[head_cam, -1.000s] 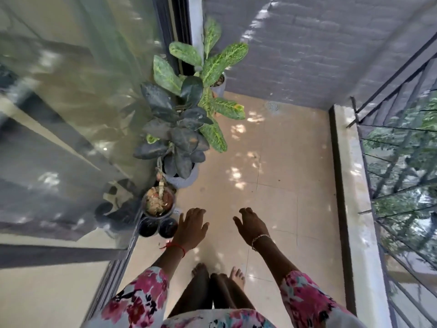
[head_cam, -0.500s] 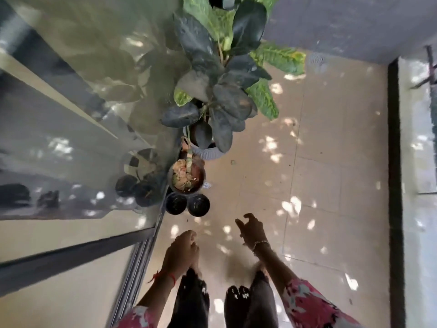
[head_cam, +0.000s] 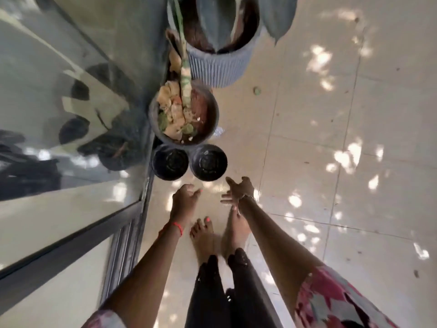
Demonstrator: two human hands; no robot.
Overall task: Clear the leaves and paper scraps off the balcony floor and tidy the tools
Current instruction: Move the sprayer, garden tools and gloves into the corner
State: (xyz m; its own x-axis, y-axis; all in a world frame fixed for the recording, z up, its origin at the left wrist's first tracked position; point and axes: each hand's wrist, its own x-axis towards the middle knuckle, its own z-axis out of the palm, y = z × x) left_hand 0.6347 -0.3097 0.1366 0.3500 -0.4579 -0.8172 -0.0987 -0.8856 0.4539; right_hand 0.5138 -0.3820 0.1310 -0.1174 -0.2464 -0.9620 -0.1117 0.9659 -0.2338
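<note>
Two small empty black pots (head_cam: 169, 164) (head_cam: 208, 162) stand side by side on the beige tiled floor (head_cam: 307, 138) by the glass door. Behind them a larger dark pot (head_cam: 184, 114) holds dry leaves and scraps around a pale stem. My left hand (head_cam: 185, 200) reaches down just short of the left black pot, fingers loosely curled, holding nothing. My right hand (head_cam: 238, 189) is spread open just below the right black pot, also empty. A small green scrap (head_cam: 257, 91) lies on the tiles, and a pale scrap (head_cam: 218, 132) pokes out beside the larger pot.
A ribbed grey planter (head_cam: 220, 67) with dark leaves stands further back. The sliding glass door (head_cam: 71, 91) and its track (head_cam: 123, 252) run along the left. My bare feet (head_cam: 217, 235) stand on the tiles under my arms. Open tiled floor stretches to the right.
The view has tilted down and closer to the pots. Both hands have reached lower toward the two small black pots, and the right hand has spread open.
</note>
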